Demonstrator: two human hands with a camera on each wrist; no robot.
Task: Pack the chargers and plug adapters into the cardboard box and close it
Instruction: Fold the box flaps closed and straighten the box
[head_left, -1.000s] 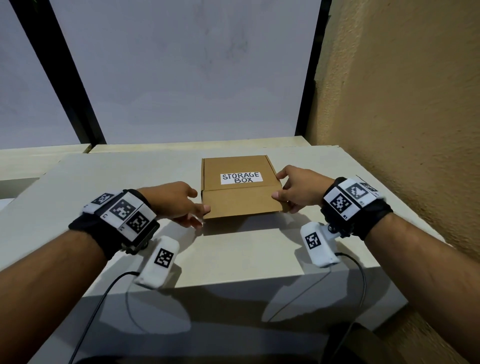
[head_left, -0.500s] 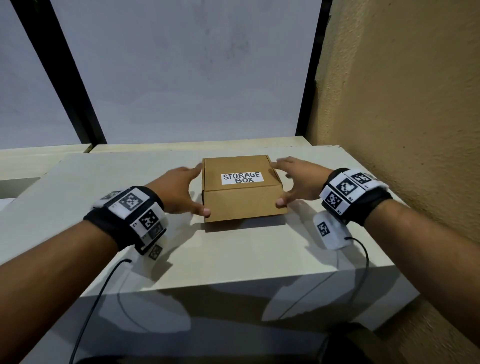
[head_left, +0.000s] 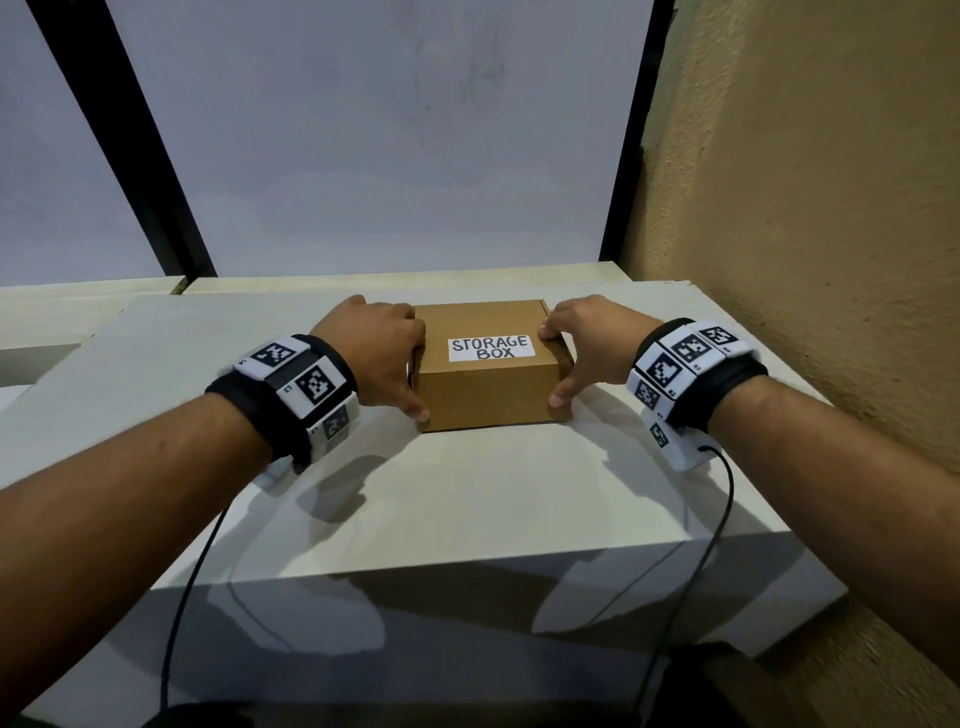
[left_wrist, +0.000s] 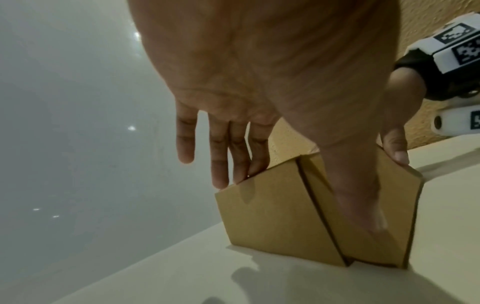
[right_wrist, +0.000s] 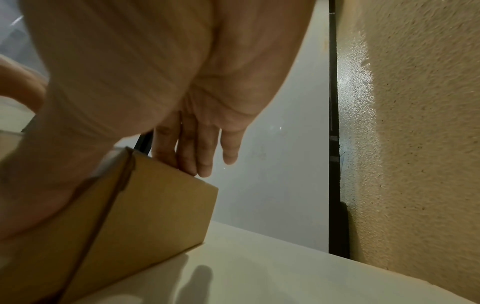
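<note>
- Forearms of mine reach forward over the pale table (head_left: 467, 509), each wrist wearing a black band with black-and-white square markers; thin black cables trail back from them toward me.
- My left hand (head_left: 376, 353) presses on the left side of the cardboard box (head_left: 488, 395). The thumb runs down the near left corner to the base, and in the left wrist view the fingers (left_wrist: 221, 160) stretch straight, their tips touching the far upper edge. That grip is spread and flat, not wrapped round anything.
- My right hand (head_left: 587, 345) mirrors it on the right side: thumb down along the near right corner, fingertips (right_wrist: 202, 164) straight on the top rear edge, so this grip too lies splayed against the cardboard.
- The cardboard box sits on the table between my hands, lid down, with a white label (head_left: 491, 348) reading "STORAGE BOX" on top.
- Beyond it stands a grey panelled wall (head_left: 389, 145) with black frame bars, and a rough tan wall (head_left: 805, 234) rises on my right.
</note>
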